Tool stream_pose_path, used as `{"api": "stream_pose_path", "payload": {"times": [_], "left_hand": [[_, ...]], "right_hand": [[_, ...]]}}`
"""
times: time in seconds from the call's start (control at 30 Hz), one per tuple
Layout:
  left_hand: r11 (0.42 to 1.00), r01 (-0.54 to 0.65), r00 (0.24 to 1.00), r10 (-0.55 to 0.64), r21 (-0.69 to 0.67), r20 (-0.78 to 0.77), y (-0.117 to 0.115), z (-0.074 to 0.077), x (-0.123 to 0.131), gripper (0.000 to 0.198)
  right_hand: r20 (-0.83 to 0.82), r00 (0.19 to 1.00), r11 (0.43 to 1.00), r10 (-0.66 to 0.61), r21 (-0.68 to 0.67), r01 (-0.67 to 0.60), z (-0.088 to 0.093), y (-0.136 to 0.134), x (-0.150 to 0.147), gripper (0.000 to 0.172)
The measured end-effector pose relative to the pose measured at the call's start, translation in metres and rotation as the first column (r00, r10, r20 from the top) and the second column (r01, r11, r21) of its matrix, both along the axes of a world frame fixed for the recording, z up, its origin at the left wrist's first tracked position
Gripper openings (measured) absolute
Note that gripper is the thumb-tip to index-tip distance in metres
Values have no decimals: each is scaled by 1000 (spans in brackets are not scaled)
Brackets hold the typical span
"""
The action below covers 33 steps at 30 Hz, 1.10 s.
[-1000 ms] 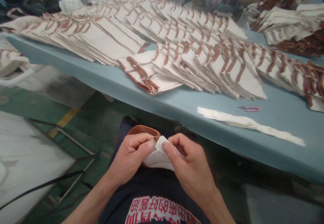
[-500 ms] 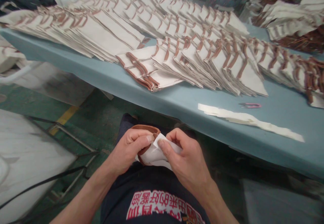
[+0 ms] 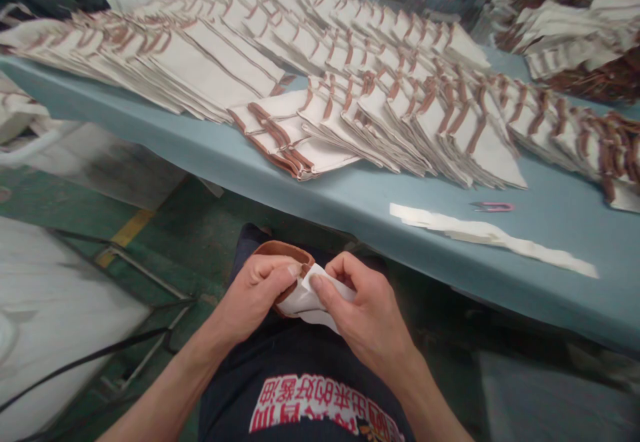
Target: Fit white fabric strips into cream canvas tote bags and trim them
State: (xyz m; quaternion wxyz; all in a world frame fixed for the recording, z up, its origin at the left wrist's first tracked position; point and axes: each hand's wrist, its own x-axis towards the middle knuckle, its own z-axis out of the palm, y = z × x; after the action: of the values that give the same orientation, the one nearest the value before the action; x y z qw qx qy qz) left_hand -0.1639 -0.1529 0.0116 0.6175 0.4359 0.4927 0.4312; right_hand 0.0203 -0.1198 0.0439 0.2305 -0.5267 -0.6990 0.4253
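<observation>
Left hand: the left hand [image 3: 255, 292] is curled up low over the lap. Thumb and fingers are pinched on the left edge of a small cloth piece [image 3: 303, 301], right where its brown trim [image 3: 285, 251] loops round.
Right hand: the right hand [image 3: 367, 312] has thumb and fingertips clamped on the top corner of that same cloth piece, so the two hands nearly touch.
Cloth piece: white and a bit crumpled, held over the person's dark trousers, on the near side of the bench and below its edge. The hands cover most of it, so I can't tell how it's folded.
Bench: a blue-topped bench [image 3: 350, 205] runs right across the far side.
Stacks: loads of fanned-out white pieces with brown straps [image 3: 410, 122] overlap in rows over most of the bench.
Strip: a long white strip [image 3: 493, 237] lies flat by the bench's near edge, off to the right.
Snips: little pink snips [image 3: 494, 207] sit just beyond the strip, not touching it.
Floor: green floor [image 3: 165, 229] on the left, with a yellow mark.
</observation>
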Motion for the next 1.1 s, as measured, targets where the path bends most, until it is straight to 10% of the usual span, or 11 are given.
{"api": "stream_pose_path", "payload": {"times": [0.3,1.1], "left_hand": [[997,-42,980,54,67,-193,-2,10,8,41],[995,-93,992,89,-39,-87,-3,8,11,48]], "right_hand": [[2,1000,999,11,-38,-11,-2,-2,0,28],[-152,988,990,-5,-142,-17,-1,-1,3,31]]}}
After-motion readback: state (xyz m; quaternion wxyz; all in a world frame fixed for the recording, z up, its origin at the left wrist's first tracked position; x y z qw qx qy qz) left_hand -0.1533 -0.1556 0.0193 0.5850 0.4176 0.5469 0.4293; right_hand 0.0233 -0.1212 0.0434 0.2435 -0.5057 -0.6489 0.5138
